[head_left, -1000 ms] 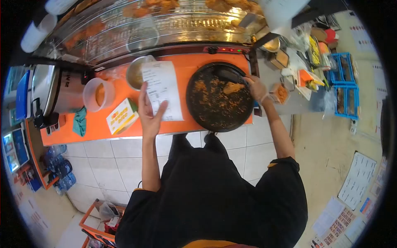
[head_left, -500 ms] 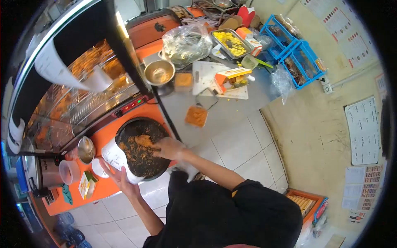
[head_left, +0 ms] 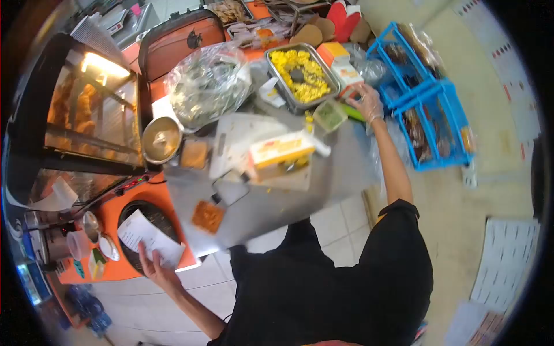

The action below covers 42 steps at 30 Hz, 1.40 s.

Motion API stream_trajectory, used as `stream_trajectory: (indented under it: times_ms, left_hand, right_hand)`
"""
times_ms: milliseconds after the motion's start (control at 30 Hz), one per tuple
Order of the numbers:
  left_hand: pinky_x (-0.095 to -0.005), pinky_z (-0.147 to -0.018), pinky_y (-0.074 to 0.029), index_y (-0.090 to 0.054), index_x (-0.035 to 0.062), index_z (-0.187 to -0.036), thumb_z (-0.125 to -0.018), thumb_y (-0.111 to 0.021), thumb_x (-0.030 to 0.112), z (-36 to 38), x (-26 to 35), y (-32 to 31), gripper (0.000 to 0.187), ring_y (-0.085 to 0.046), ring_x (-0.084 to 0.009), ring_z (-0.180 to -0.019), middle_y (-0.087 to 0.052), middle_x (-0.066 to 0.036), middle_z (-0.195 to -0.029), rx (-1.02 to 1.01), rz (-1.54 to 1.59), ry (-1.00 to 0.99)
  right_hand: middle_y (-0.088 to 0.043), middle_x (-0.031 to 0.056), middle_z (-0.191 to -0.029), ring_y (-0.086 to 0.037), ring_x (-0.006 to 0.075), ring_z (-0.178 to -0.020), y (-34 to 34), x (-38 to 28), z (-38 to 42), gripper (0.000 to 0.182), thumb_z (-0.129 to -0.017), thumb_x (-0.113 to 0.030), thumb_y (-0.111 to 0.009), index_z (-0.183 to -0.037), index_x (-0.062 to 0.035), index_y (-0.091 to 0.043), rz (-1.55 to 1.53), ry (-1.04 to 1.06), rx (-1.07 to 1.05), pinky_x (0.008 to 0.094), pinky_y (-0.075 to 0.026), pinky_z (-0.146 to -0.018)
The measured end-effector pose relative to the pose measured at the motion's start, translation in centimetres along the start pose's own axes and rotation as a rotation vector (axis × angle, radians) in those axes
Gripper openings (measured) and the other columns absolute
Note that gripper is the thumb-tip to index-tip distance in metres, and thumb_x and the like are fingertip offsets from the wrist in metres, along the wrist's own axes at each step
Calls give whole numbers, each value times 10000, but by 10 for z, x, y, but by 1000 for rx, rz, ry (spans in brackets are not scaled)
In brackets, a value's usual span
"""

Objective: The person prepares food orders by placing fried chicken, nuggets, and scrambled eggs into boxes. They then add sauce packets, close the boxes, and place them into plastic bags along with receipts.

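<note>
My left hand (head_left: pixel 156 270) holds the lower edge of a white paper sheet (head_left: pixel 145 233) with writing on it. The sheet lies over part of a round black pan (head_left: pixel 128 216) on the orange counter. In a clear plastic glove, my right hand (head_left: pixel 366 102) is at the lower end of an orange-and-white carton (head_left: pixel 347 74), its fingers apart; whether they touch it I cannot tell. A metal tray of yellow pieces (head_left: pixel 300 75) stands left of that carton. Below it is a small clear tub (head_left: pixel 330 116), with a green-handled item (head_left: pixel 353 112) beside it.
An open orange-and-white box (head_left: pixel 281 151) lies on a white cutting board (head_left: pixel 231 141). Nearby are a steel bowl (head_left: pixel 161 140), a big plastic bag (head_left: pixel 208 86) and a tub of orange crumbs (head_left: pixel 208 216). Blue baskets (head_left: pixel 430 124) stand right; a lit food cabinet (head_left: pixel 92 115) stands left.
My right hand has left the crumbs in the black pan and moved up and right to the carton. My left hand stays by the pan, and the sheet now covers more of it. The view has shifted.
</note>
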State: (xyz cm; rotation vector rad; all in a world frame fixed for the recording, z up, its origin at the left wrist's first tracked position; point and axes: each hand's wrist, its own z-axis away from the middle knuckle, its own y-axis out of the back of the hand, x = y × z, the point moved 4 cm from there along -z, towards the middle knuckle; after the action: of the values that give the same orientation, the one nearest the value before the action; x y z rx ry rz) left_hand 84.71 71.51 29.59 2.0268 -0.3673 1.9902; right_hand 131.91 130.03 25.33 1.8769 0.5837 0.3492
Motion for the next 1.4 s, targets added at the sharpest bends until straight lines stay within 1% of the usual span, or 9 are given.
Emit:
stream_trajectory:
  times_ms: [367, 567, 700, 833, 900, 1033, 1100, 1233, 1400]
  left_hand:
    - [-369, -1075, -378, -467, 3, -1419, -936, -594, 39, 106, 15, -152, 500, -466, -219, -1287, -462, -135, -1447, 168, -30, 66]
    - [-344, -1032, -409, -527, -17, -1368, -936, -603, 67, 128, 36, -165, 447, -530, -194, -1209, -541, -137, -1388, 190, -145, 119]
    - [-300, -997, -427, -538, 24, -1375, -949, -575, 80, 132, 40, -146, 432, -546, -155, -1177, -586, -88, -1348, 100, -420, 59]
    - [-413, -1135, -310, -520, 82, -1396, -858, -707, 118, 108, 89, -123, 570, -397, -316, -1389, -462, -147, -1469, 126, -818, -261]
    - [-524, -1186, -160, -494, 120, -1420, -788, -790, 273, 94, 109, -97, 714, -335, -335, -1427, -442, -116, -1491, 35, -852, -361]
    - [-609, -1183, -34, -564, 113, -1310, -743, -796, 402, 78, 101, -12, 677, -379, -275, -1411, -451, -50, -1491, -335, -813, -453]
    - [-563, -1153, -214, -653, 101, -1194, -836, -727, 276, 77, 66, 58, 405, -540, -262, -1258, -604, -35, -1320, -376, -682, -286]
    - [-334, -871, -494, -682, -7, -1059, -947, -618, 165, 94, -26, 219, 216, -663, -192, -964, -707, -122, -1032, 73, -354, 305]
    - [-269, -726, -467, -648, -55, -1038, -1023, -533, 268, 85, -98, 335, 343, -563, -85, -827, -660, -56, -884, 427, -221, 448]
  right_hand:
    - [-537, 160, -1346, -516, 337, -1235, -69, 101, -88, 457, -938, -281, -587, -1370, -146, -525, -143, 234, -280, 413, -432, -1044]
    - [-694, 62, -932, -664, 261, -880, -32, 111, -120, 233, -925, -212, -583, -1109, -102, -671, 262, 265, 373, 342, -537, -779]
    - [-668, 116, -1082, -646, 268, -968, 1, 131, -126, 293, -967, -234, -530, -1153, -35, -639, 468, 133, 569, 381, -513, -848]
    - [-694, 120, -1080, -667, 293, -990, 150, -126, -112, 254, -939, -167, -568, -1094, -13, -699, -634, 547, 339, 406, -509, -881]
    - [-711, 131, -1017, -666, 301, -914, 198, -272, -74, 227, -858, -60, -606, -1053, 2, -704, -735, 853, -187, 408, -499, -850]
    - [-714, 80, -904, -664, 272, -870, 214, -510, 49, 205, -700, -85, -697, -901, -104, -732, -980, 1367, -553, 390, -494, -856]
    - [-721, 31, -906, -674, 242, -885, 194, -602, 99, 133, -802, -132, -697, -929, -152, -729, -1070, 1508, -495, 372, -523, -800]
    - [-687, 112, -1018, -653, 286, -952, 47, -764, 144, 232, -832, -224, -741, -1035, -116, -707, -1262, 691, -783, 392, -522, -828]
    - [-607, 200, -1212, -608, 319, -1067, -56, -850, 207, 443, -878, -168, -689, -1302, -99, -581, -357, 702, -334, 397, -511, -891]
